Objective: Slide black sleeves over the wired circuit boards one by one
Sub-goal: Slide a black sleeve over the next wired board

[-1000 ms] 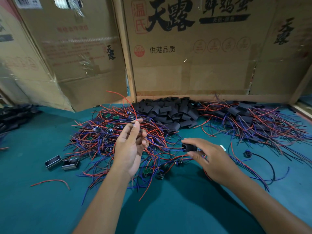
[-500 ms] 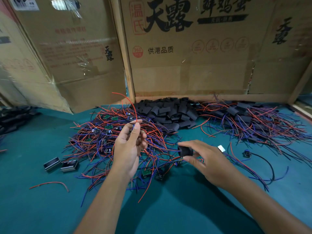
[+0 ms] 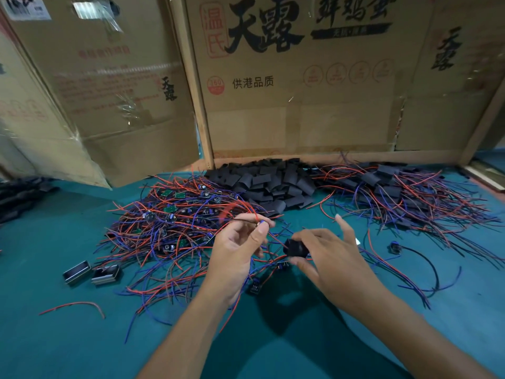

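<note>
Cardboard boxes [image 3: 300,91] back sleeve pile [image 3: 267,184], between 2 wire heaps [image 3: 164,231].

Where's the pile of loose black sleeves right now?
In the head view, the pile of black sleeves lies at the table's far centre against the cardboard box, between the two wire heaps.

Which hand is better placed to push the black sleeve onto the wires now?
The right hand, probably: it already pinches the black sleeve, just beside the wires pinched by the left hand.
</note>
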Demonstrator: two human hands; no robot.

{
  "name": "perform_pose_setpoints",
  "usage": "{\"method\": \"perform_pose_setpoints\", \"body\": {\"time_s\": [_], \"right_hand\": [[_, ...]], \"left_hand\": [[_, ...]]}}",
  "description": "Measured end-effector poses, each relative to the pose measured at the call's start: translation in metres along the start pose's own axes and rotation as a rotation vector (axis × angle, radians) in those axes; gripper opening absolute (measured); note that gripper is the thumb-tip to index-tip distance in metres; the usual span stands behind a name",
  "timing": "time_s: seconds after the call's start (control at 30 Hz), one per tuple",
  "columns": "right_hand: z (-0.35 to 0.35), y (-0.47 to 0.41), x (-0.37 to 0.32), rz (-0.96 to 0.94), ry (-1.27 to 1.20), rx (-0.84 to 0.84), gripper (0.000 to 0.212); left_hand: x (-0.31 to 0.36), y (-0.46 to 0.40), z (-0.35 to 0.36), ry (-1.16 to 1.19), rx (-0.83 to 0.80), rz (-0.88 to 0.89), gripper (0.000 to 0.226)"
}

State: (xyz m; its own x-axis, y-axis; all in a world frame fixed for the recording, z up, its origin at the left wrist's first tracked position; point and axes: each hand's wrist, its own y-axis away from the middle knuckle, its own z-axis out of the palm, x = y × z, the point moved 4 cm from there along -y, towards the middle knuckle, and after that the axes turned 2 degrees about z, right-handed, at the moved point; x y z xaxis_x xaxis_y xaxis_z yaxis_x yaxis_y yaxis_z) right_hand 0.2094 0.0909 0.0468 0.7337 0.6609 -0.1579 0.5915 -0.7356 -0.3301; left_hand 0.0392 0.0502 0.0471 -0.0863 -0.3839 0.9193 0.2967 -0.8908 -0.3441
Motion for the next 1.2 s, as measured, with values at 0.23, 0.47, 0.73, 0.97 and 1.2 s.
{"method": "perform_pose_setpoints", "body": {"time_s": [0.23,0.47,0.73,0.97,1.2], "right_hand": [[-0.014,0.002,-0.013,-0.036,-0.261,0.149,0.027],[-0.021,0.005,-0.015,-0.021,-0.358,0.145,0.026],[-0.023,0.004,-0.010,-0.006,-0.425,0.145,0.025],[-0.017,0.003,-0.011,-0.030,-0.379,0.168,0.028],[-0.005,0.004,-0.016,-0.042,-0.285,0.102,0.022]], "left_hand": [[-0.010,0.004,0.009,0.089,-0.041,-0.045,0.029],[-0.011,0.007,0.014,0.081,-0.044,-0.027,0.021],[-0.011,0.008,0.013,0.054,-0.080,-0.021,0.018],[-0.018,0.007,0.018,0.198,-0.058,-0.157,0.010],[-0.027,0.009,0.021,0.323,-0.055,-0.305,0.020]]}}
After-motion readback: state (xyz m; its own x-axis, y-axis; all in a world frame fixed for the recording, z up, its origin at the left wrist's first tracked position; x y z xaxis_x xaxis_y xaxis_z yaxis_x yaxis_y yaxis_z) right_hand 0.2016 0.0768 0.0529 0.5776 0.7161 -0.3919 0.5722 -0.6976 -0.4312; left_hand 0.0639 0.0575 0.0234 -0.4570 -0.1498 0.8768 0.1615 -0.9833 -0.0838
